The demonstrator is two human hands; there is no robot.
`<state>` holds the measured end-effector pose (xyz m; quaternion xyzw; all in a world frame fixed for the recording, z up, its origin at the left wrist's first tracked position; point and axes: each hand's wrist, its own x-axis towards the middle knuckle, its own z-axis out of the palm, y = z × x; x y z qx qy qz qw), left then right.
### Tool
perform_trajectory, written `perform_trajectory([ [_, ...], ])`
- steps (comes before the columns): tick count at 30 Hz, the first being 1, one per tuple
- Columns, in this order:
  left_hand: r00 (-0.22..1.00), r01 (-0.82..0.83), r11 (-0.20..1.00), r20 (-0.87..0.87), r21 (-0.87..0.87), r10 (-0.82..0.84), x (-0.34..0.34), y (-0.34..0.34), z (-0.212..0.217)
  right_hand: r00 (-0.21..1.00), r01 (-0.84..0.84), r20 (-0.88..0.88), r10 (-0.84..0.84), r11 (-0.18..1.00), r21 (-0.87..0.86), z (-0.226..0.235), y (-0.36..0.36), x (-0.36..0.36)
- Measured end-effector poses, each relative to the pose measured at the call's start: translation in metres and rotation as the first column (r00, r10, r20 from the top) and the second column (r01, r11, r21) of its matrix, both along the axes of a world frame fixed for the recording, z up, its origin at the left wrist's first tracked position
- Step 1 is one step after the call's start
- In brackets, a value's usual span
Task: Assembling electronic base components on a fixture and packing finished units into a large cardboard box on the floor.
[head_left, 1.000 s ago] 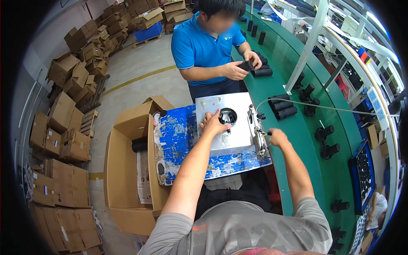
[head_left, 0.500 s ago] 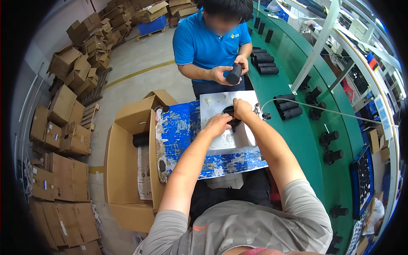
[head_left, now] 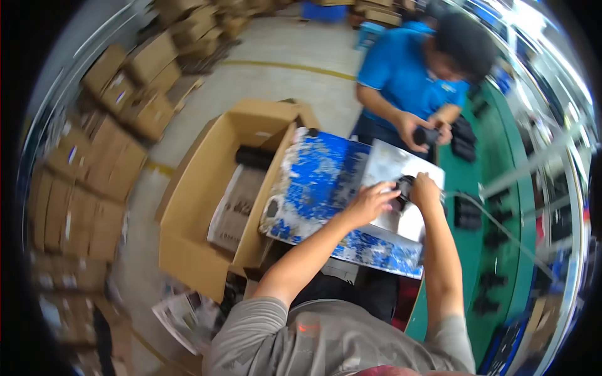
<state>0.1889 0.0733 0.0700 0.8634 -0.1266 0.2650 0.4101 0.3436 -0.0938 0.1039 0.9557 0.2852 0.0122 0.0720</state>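
My left hand reaches over a white box-shaped fixture, its fingers apart and their tips by a black round part. Whether those tips touch the part is blurred. On the part's right side, my right hand is closed at its edge, and its fingertips are partly hidden. The part sits at the top of the fixture, which rests on a worn blue board. Across from me, a person in a blue shirt holds a black cylinder in both hands.
Left of the board stands an open cardboard box with a black cylinder and a printed sheet inside. A green bench runs along the right, bearing several black parts. A thin hose crosses above it. Stacked cartons line the far left.
The whole view has swung left, so the fixture and bench appear further right. My left hand's fingers have spread and lifted off somewhat; my right hand stays at the black part.
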Motion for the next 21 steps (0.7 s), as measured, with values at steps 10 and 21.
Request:
perform_trajectory([
  [10, 0.550, -0.835, 0.462, -0.496, -0.300, 0.672, -0.188, 0.265, -0.113, 0.772, -0.380, -0.252, 0.584, 0.742, 0.553, -0.164, 0.226, -0.196],
  [21, 0.320, -0.888, 0.455, -0.620, 0.067, 0.716, -0.116, 0.516, -0.373, 0.731, -0.543, -0.137, 0.668, 0.692, 0.476, -0.187, 0.275, -0.183],
])
